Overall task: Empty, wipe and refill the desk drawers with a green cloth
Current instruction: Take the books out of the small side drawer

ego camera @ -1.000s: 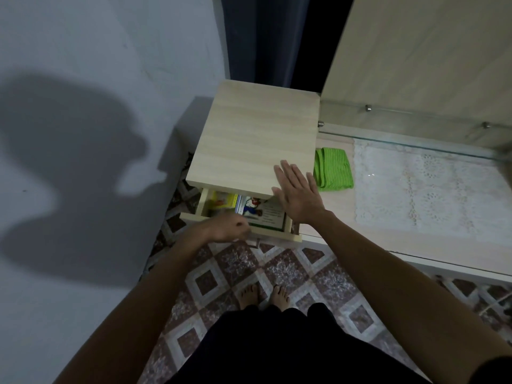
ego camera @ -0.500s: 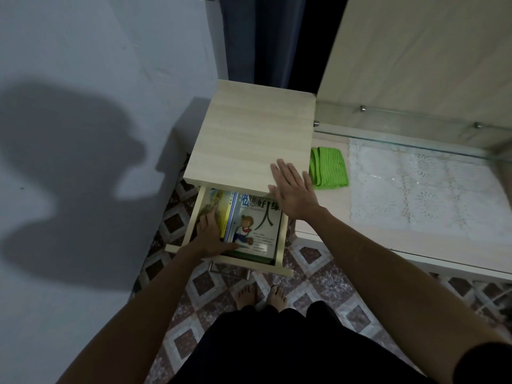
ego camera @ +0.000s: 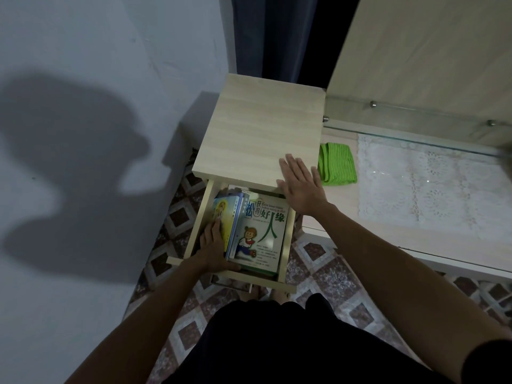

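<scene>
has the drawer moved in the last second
Yes. The drawer has slid out toward the person from under the cabinet top, baring the books.

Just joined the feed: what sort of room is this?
Likely a home bedroom or study: a small wooden drawer unit with books inside, a lace mat under glass, patterned floor tiles.
</scene>
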